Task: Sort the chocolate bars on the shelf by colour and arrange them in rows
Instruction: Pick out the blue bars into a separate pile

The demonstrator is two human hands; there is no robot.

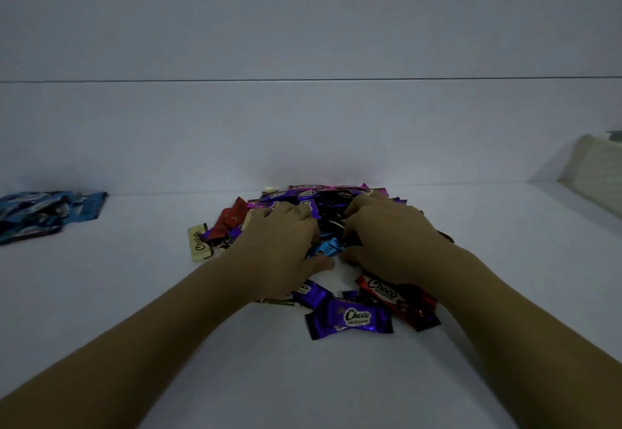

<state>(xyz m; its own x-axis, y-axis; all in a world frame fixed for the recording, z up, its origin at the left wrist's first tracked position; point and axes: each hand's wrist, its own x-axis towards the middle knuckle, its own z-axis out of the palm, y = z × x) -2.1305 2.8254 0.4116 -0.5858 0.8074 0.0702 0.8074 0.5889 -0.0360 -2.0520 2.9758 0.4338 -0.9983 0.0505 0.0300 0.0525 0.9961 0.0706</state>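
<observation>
The white shelf [134,294] carries a mixed pile of chocolate bars [331,213] mid-scene; a blue group [43,213] lies far left; left hand [279,246] and right hand [387,240] rest on the pile, fingers [298,215] curled into it, any hold hidden; the blue bar [328,248] between them looks light, crinkly, slippery; pinch its crimped end.

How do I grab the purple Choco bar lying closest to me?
Pinch the purple bar across its middle, from above on the near side. It lies flat, long side facing you, and that near edge sits free on the shelf.
</observation>
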